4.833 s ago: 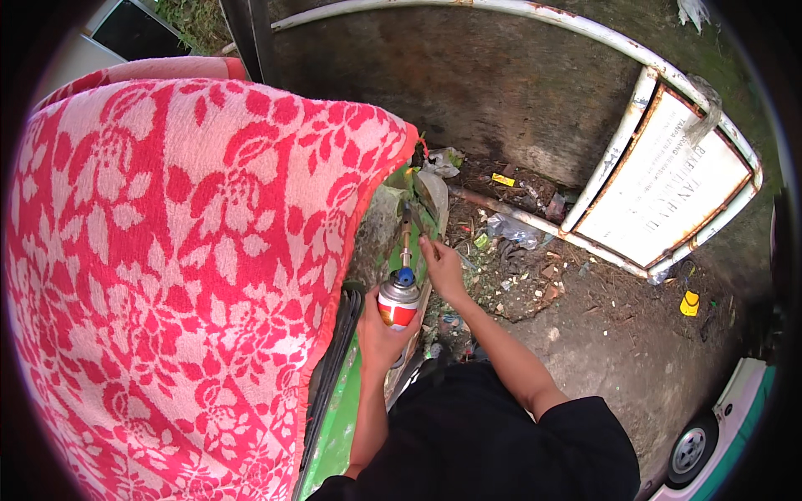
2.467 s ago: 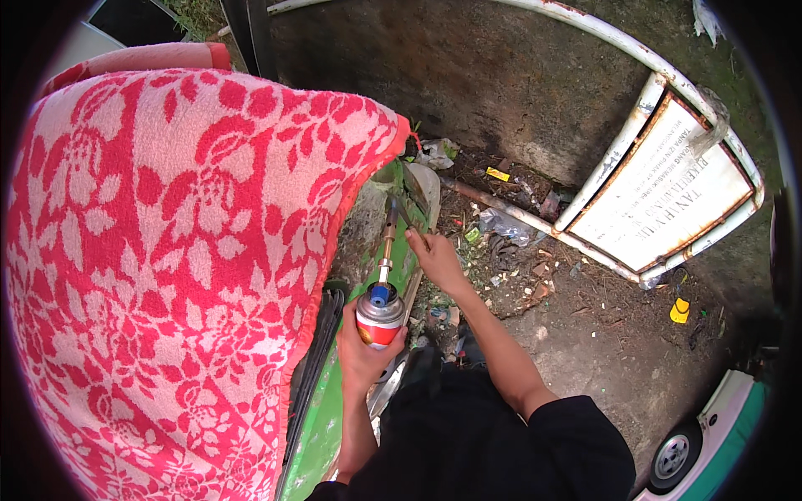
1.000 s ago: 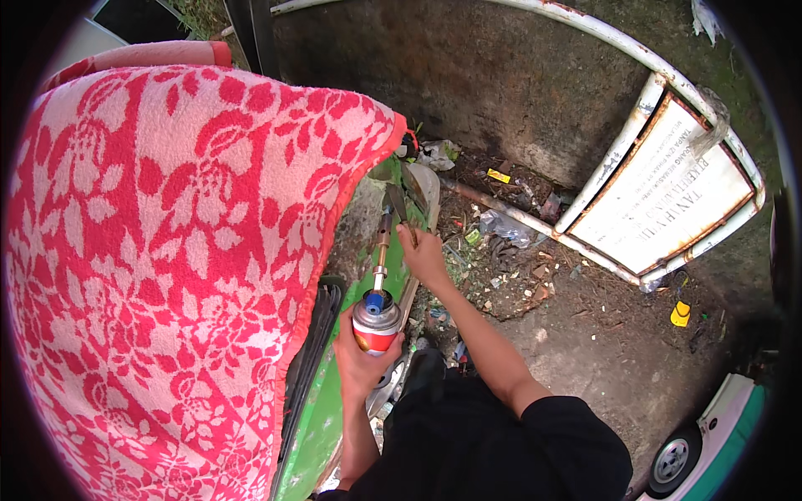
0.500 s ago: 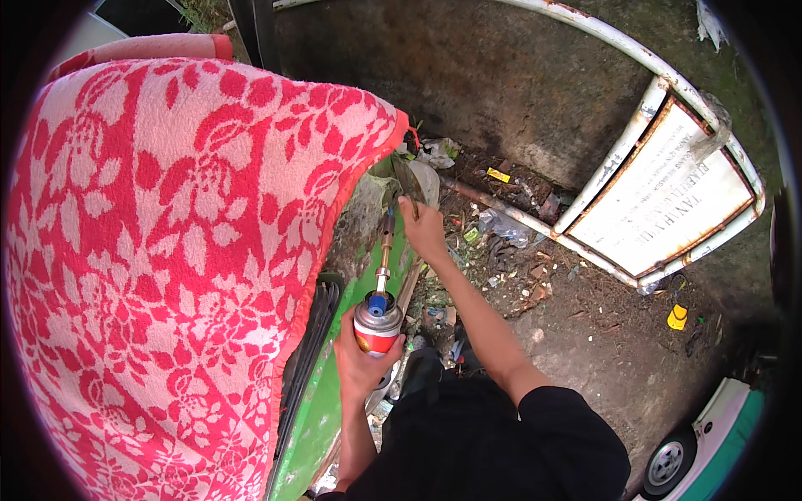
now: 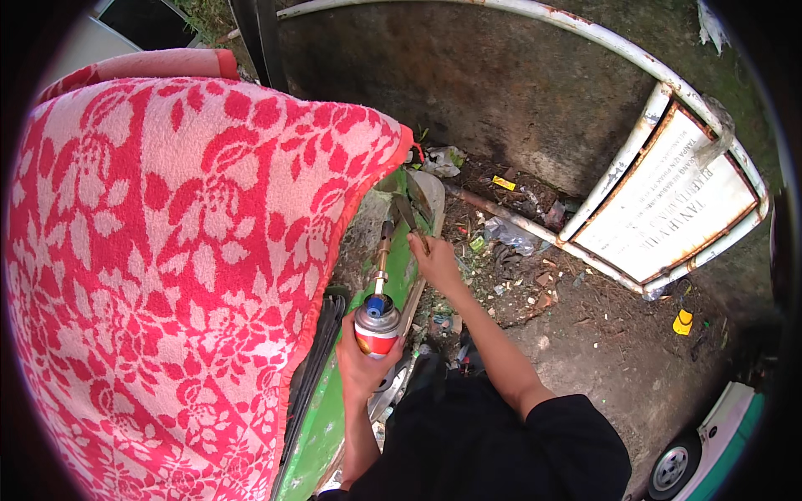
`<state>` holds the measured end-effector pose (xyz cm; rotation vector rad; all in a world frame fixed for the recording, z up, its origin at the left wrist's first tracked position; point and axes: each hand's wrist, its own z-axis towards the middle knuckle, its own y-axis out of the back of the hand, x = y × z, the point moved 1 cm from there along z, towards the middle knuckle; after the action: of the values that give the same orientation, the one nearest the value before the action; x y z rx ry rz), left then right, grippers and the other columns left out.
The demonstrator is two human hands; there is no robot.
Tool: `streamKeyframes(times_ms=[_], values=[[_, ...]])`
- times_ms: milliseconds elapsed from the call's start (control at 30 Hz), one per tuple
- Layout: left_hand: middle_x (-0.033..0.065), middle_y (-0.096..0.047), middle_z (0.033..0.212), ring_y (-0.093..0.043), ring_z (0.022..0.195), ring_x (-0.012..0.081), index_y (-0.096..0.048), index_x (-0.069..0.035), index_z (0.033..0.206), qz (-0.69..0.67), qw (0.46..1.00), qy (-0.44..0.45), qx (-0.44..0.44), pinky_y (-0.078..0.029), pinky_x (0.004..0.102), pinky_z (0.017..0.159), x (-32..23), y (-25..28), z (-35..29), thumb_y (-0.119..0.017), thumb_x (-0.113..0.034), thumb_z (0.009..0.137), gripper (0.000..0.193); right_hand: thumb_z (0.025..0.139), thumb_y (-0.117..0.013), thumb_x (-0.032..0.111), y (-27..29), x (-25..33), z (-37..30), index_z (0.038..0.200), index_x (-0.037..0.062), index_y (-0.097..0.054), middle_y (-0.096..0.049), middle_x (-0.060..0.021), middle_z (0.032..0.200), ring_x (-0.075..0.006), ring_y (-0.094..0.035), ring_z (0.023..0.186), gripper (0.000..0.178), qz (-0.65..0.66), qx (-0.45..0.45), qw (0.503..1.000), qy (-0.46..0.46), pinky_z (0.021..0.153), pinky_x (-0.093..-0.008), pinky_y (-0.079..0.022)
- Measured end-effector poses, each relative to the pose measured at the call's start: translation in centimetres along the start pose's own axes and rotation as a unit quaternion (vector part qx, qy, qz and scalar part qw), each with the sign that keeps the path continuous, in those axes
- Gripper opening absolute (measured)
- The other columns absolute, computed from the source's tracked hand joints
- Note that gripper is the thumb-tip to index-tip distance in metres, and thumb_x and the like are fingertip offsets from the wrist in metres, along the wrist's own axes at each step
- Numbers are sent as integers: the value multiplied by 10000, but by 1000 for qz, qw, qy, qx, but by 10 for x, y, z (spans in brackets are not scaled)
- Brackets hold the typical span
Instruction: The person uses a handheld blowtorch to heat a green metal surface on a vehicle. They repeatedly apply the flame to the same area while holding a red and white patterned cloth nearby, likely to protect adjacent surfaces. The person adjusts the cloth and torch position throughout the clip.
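My left hand (image 5: 361, 367) is wrapped round the red and white can of a gas blowtorch (image 5: 378, 334), whose blue valve and brass nozzle point away from me. No flame can be made out at its tip. In my right hand (image 5: 434, 260) is a tool with a flat dark blade, like a scraper (image 5: 405, 213); the fingers are closed round its handle. The blade lies just right of the nozzle, over a green painted panel (image 5: 311, 447) with worn, greyish patches at its far end.
A red and pink floral blanket (image 5: 184, 250) covers a large shape on the left, overhanging the panel. To the right are littered ground (image 5: 522, 280), a rusty white pipe frame with a sign (image 5: 668, 192), a yellow object (image 5: 682, 322) and a vehicle wheel (image 5: 673, 468).
My right hand has drawn back toward me and slightly right, away from the torch tip, showing more of the blade. The left hand with the blowtorch has barely moved. The view has shifted a little.
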<state>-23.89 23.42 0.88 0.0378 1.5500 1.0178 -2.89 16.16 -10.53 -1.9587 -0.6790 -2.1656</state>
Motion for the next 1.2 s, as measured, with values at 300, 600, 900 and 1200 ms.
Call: streamKeyframes(times_ms=[300, 600, 900, 1200], values=[[194, -747, 1010, -763, 923, 307, -543, 4, 1274, -13, 1000, 16, 21, -591, 406, 822, 5, 1, 2, -929, -165, 709, 705, 1040, -623, 439, -7, -13, -3, 719, -63, -614, -485, -187, 548, -287, -454, 479, 596, -5, 1, 1000, -14, 520, -442, -383], [228, -735, 1060, -757, 945, 353, -540, -1, 1304, -7, 998, 33, 53, -588, 431, 829, 9, 2, 9, -922, -236, 731, 728, 1031, -619, 478, -12, -10, 1, 781, -65, -632, -470, -142, 555, -196, -436, 528, 599, 5, -31, 998, -60, 542, -411, -385], [242, -728, 1052, -744, 946, 384, -530, 1, 1294, -12, 996, 14, 85, -579, 449, 825, 15, 16, 21, -923, -268, 728, 740, 1035, -594, 501, -6, 1, 27, 740, -70, -621, -530, -205, 562, -330, -527, 504, 643, -16, -47, 995, -82, 568, -455, -436], [241, -729, 1046, -747, 933, 374, -527, 11, 1296, 3, 997, 11, 78, -578, 449, 815, 19, 18, 14, -920, -276, 739, 740, 1027, -583, 558, 11, 9, 19, 712, -70, -570, -460, -143, 543, -215, -432, 534, 702, -16, -38, 996, -76, 564, -428, -412]])
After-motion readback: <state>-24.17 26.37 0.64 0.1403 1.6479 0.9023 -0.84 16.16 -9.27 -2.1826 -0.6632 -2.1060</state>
